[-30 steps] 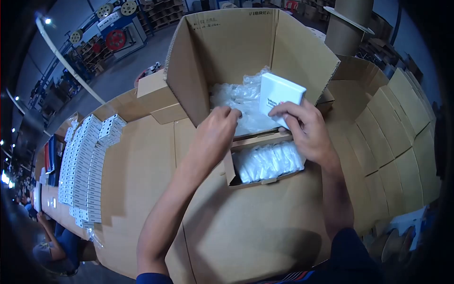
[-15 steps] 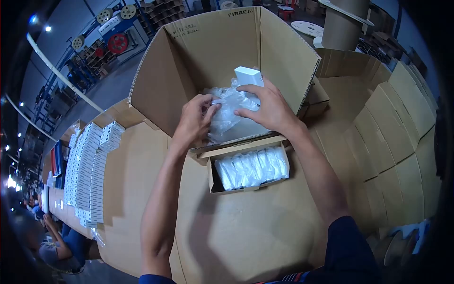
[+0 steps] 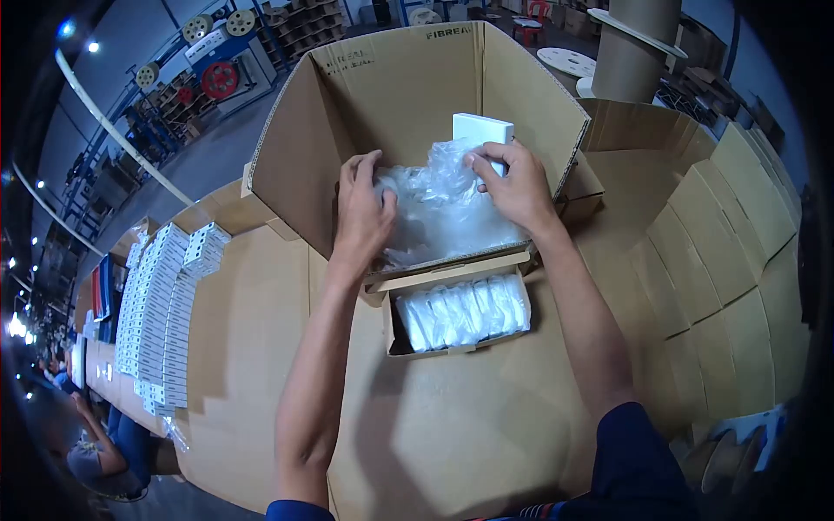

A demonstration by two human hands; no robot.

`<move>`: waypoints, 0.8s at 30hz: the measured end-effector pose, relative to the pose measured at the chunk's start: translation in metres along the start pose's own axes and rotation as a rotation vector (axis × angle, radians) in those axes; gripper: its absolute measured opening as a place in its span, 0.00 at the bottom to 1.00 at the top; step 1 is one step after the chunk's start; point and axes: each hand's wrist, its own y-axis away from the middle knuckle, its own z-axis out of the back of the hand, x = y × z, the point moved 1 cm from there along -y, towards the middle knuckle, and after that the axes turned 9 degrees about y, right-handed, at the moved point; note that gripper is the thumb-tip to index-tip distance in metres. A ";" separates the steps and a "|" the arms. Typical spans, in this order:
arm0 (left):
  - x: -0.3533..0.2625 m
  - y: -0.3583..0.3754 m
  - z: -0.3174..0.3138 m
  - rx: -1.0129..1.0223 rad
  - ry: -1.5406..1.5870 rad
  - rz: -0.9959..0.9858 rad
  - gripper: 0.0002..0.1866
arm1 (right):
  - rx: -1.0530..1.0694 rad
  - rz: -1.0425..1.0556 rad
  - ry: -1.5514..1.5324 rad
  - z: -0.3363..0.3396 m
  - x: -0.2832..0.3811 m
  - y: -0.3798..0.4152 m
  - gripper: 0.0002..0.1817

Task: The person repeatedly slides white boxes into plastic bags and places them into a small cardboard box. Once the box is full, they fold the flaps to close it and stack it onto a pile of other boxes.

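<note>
My right hand (image 3: pixel 514 187) is closed around a flat white box (image 3: pixel 482 128), which stands up above the fingers. Between its thumb and fingertips there is also a crumpled clear plastic bag (image 3: pixel 447 161). My left hand (image 3: pixel 365 208) is over the left part of the large cardboard box (image 3: pixel 404 69), its fingers curved and apart, close to the heap of clear plastic bags (image 3: pixel 417 217) inside. Directly in front of that box sits a small open carton (image 3: pixel 456 349) with a row of white items in clear plastic (image 3: pixel 460 313).
Stacked white boxes (image 3: pixel 156 313) stand at the table's left side. Folded cardboard sheets (image 3: pixel 712 260) lean on the right, near a large spool (image 3: pixel 638 52). A person (image 3: pixel 109 443) sits at the lower left. The cardboard-covered table (image 3: pixel 469 434) spreads in front of me.
My right hand has moved slightly right, with the white box turned more upright and the bag drawn up. My left hand has come away from the bag and its fingers have spread.
</note>
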 end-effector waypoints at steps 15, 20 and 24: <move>-0.044 0.031 0.016 0.227 0.524 0.491 0.15 | 0.038 0.039 -0.081 0.001 0.052 0.020 0.11; -0.035 0.040 0.025 0.293 0.348 0.326 0.21 | 0.110 -0.042 -0.091 0.002 0.055 0.019 0.11; -0.059 0.042 0.032 0.198 0.396 0.346 0.19 | 0.122 0.214 0.078 0.009 0.077 0.027 0.09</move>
